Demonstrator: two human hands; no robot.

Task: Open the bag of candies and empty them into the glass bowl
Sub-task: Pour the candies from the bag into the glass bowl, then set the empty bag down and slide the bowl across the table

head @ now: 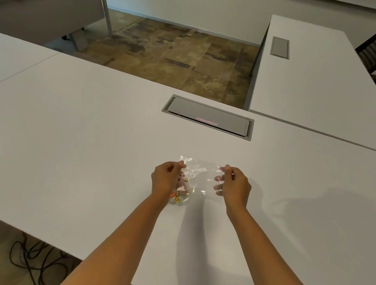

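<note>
My left hand and right hand each grip the clear bag, tilted over the glass bowl; uneven tipping could spill candies onto the table.

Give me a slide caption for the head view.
Both hands, left and right, hold a clear bag over a glass bowl with candies on a white desk.

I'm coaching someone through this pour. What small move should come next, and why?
Probably lift the right hand to tip the clear bag leftward: candies bunch at its lower left, above the glass bowl, which already holds a few.
</note>
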